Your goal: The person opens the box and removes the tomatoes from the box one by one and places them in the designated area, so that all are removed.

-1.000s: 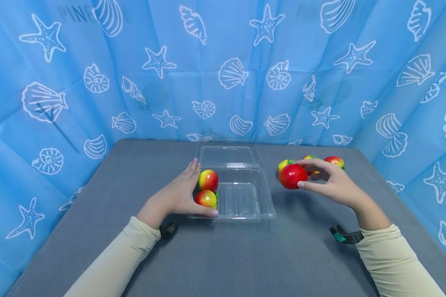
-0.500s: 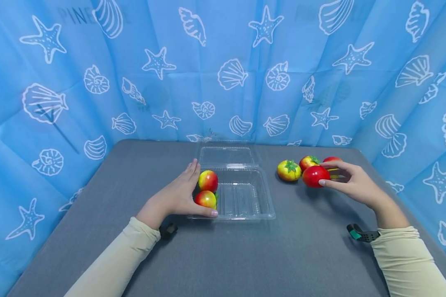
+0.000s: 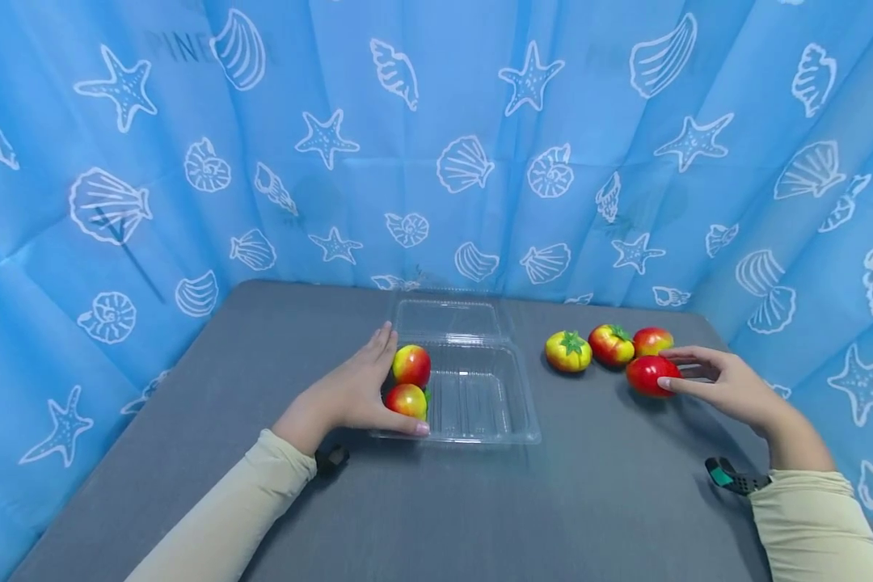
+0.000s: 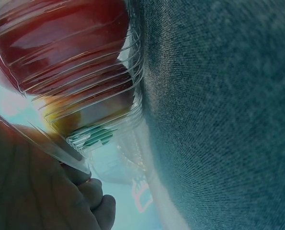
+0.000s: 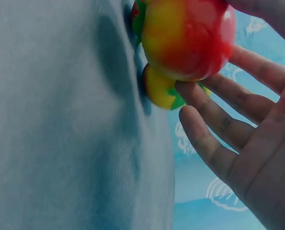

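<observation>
A clear plastic clamshell container [image 3: 480, 396] lies with its lid folded back. My left hand [image 3: 356, 388] holds its left side, fingers along the side wall and thumb at the front edge. Inside, against that wall, sit two red-and-yellow toy tomatoes, a rear one [image 3: 411, 366] and a front one [image 3: 406, 400]. My right hand [image 3: 731, 388] pinches another toy tomato [image 3: 651, 376] between thumb and fingers, low over the table; whether it touches the cloth I cannot tell. In the right wrist view the held tomato [image 5: 188, 38] is red and yellow, with the fingers spread below it.
Three more toy tomatoes lie behind the held one: a left one [image 3: 568, 352] with its green top up, a middle one [image 3: 611, 346], and a right one [image 3: 653, 340]. A grey cloth covers the table [image 3: 480, 509]. Blue shell-print curtains [image 3: 407, 162] enclose the back and sides.
My right hand has moved right and lower with the tomato, away from the container, uncovering the other loose tomatoes. The left hand stays on the container; the head view has shifted slightly.
</observation>
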A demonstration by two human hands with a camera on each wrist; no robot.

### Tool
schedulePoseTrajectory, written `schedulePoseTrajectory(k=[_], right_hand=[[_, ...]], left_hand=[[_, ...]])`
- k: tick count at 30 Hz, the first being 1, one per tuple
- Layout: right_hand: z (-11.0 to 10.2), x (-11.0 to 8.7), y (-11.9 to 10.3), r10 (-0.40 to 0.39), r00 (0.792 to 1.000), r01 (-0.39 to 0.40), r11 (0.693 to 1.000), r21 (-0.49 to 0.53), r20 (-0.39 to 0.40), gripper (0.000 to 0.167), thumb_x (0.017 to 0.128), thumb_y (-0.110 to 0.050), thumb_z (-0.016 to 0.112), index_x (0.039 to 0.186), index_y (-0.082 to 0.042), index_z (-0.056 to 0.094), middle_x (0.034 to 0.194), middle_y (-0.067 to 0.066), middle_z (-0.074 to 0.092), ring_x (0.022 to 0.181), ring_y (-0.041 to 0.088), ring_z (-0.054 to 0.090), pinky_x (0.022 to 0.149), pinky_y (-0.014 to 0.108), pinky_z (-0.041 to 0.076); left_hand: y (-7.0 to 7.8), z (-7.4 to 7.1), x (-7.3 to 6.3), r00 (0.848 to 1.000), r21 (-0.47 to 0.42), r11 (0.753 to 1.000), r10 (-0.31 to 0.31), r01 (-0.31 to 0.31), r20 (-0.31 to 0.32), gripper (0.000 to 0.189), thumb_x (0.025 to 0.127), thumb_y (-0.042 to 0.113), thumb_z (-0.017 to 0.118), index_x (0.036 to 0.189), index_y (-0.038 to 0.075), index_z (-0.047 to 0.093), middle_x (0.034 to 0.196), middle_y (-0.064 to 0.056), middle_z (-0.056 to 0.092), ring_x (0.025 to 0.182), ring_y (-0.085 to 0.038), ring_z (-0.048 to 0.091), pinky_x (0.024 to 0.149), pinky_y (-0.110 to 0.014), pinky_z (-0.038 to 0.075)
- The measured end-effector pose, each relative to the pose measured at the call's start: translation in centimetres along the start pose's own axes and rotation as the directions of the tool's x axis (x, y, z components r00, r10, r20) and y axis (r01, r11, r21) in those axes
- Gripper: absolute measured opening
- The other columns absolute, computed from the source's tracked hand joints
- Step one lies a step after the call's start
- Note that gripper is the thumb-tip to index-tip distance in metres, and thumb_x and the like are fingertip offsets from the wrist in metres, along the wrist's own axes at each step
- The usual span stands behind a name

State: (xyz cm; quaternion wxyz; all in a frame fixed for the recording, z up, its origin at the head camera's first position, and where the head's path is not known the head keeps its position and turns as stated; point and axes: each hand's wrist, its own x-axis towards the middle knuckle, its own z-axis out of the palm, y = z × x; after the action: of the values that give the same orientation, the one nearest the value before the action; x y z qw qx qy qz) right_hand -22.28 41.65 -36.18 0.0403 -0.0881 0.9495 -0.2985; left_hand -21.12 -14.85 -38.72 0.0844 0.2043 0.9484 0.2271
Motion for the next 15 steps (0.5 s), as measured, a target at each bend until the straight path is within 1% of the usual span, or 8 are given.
schedulePoseTrajectory(k=[3,4,5,9,15], right_hand=[[0.1,-0.2,0.5,0.031,0.999,-0.031,1.000,-0.004,0.031,0.061,0.104,-0.034,0.069,0.150,0.002,0.053,0.145,0.035,0.056,0.120,0.037,0.065,0.078,0.029,0.060],[0.2,-0.2,0.6,0.041,0.998,-0.041,0.999,-0.002,0.040,0.062,0.104,-0.035,0.068,0.150,0.003,0.052,0.146,0.036,0.056,0.121,0.042,0.064,0.078,0.030,0.061],[0.2,-0.3,0.8,0.047,0.998,-0.047,0.999,-0.001,0.047,0.062,0.105,-0.035,0.067,0.150,0.003,0.052,0.146,0.037,0.055,0.121,0.045,0.063,0.077,0.032,0.061],[0.3,-0.3,1.3,0.053,0.997,-0.052,0.999,-0.005,0.062,0.060,0.105,-0.035,0.066,0.150,0.004,0.052,0.145,0.038,0.055,0.119,0.044,0.064,0.078,0.033,0.061],[0.3,-0.1,1.5,0.047,0.997,-0.046,0.999,-0.018,0.059,0.061,0.105,-0.036,0.065,0.149,0.003,0.053,0.145,0.038,0.055,0.117,0.043,0.065,0.078,0.032,0.060]], left_hand=[[0.0,0.2,-0.1,1.000,-0.002,1.000,-0.003,0.003,0.000,0.149,0.063,0.088,0.078,0.173,0.018,0.005,0.182,-0.001,-0.004,0.168,-0.031,0.007,0.119,-0.062,0.044],[0.0,0.2,-0.1,1.000,-0.003,1.000,-0.003,0.003,0.000,0.149,0.063,0.088,0.078,0.173,0.018,0.005,0.182,-0.001,-0.004,0.168,-0.030,0.007,0.119,-0.062,0.044],[0.0,0.3,-0.1,1.000,-0.004,1.000,-0.004,0.004,0.002,0.149,0.063,0.088,0.078,0.173,0.019,0.004,0.182,-0.001,-0.004,0.168,-0.030,0.007,0.119,-0.061,0.045],[0.0,0.4,-0.2,1.000,-0.012,1.000,-0.001,0.001,0.001,0.148,0.064,0.087,0.079,0.173,0.019,0.005,0.182,-0.001,-0.003,0.168,-0.030,0.008,0.118,-0.061,0.046],[0.1,0.2,-0.2,1.000,-0.016,1.000,0.003,-0.003,-0.009,0.147,0.064,0.086,0.079,0.173,0.019,0.006,0.182,-0.001,-0.002,0.168,-0.030,0.008,0.118,-0.062,0.045]])
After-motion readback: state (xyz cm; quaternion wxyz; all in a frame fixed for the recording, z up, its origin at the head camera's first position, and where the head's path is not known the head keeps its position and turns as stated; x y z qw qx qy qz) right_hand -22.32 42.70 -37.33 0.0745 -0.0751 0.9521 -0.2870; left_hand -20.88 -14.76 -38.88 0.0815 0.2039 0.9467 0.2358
